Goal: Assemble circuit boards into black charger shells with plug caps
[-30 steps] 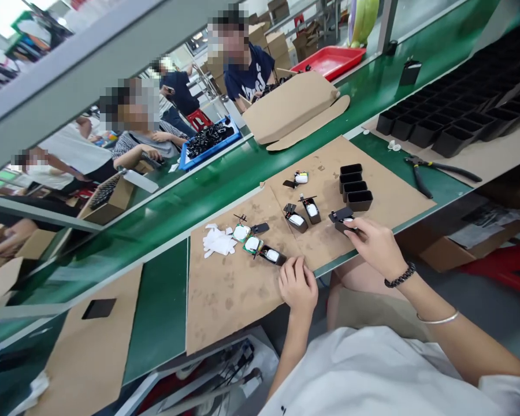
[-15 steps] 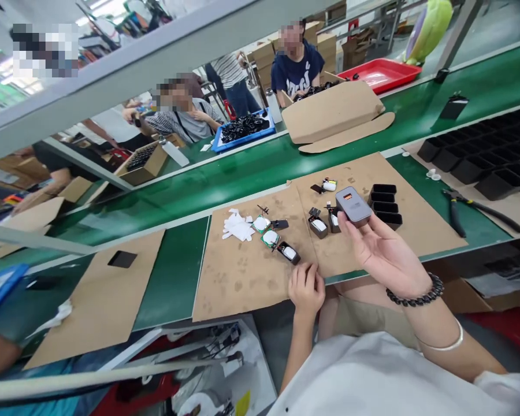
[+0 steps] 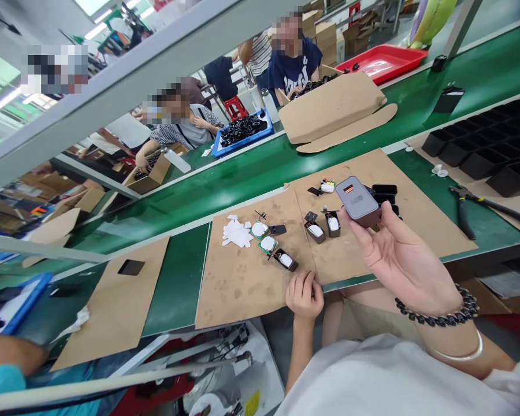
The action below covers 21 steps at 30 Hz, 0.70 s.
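The right hand (image 3: pixel 409 260) grasps a dark case (image 3: pixel 357 201) by its sides, held above the cardboard (image 3: pixel 433 225) on the desk (image 3: pixel 175 289), while the left hand (image 3: pixel 304 296) rests curled at the desk edge near an open housing (image 3: pixel 286 261); whether the left grip is clenched cannot be determined.

Marks (image 3: pixel 356 199) on the grey case (image 3: pixel 364 211) and navy shirt (image 3: pixel 308 55) are unreadable.

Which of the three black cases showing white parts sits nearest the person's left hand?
The black case beside the green boards, just beyond the left hand; the other two cases sit farther away.
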Each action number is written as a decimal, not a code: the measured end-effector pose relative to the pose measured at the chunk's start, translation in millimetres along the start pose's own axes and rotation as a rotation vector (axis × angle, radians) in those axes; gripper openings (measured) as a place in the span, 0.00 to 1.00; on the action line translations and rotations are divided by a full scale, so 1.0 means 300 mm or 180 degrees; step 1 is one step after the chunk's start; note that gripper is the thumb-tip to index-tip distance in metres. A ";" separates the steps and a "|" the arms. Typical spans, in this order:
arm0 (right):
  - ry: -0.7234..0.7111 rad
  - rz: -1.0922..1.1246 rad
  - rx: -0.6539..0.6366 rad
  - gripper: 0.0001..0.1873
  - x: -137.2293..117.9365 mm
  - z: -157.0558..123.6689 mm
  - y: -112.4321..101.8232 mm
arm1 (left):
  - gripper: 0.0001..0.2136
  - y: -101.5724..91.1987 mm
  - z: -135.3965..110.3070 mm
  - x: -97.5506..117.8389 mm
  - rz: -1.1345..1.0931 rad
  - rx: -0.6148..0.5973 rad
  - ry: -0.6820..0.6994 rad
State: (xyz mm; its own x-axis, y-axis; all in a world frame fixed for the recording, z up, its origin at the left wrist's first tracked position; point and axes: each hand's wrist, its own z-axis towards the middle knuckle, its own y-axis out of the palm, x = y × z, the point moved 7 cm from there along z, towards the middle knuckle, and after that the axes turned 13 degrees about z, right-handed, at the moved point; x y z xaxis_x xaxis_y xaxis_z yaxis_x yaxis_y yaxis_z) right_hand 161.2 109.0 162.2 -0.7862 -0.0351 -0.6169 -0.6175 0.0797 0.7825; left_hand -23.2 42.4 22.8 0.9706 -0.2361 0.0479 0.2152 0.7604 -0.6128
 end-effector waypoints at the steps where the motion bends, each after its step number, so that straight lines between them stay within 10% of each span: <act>1: 0.0001 -0.0053 -0.0062 0.14 -0.005 -0.004 -0.002 | 0.11 -0.001 -0.001 0.001 0.0015 0.0017 0.0013; 7: -0.0049 -0.0665 -0.0276 0.17 -0.089 0.121 -0.073 | 0.12 -0.001 -0.007 0.002 0.0102 0.0042 0.0070; 14: -0.0282 -0.2703 0.0344 0.14 -0.293 0.722 -0.128 | 0.12 0.011 -0.029 0.011 0.0227 0.0013 0.0017; 21: -0.0432 -0.4721 0.0301 0.21 -0.165 1.050 -0.151 | 0.14 0.019 -0.048 0.017 0.0446 0.0017 -0.0064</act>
State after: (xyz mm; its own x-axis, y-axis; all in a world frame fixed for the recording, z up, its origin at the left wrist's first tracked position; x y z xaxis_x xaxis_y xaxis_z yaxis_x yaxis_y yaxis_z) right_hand 234.9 421.0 130.7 0.5512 -0.0498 -0.8329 -0.8248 0.1181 -0.5529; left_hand -18.5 36.6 8.3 0.9931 -0.1152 -0.0220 0.0779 0.7882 -0.6105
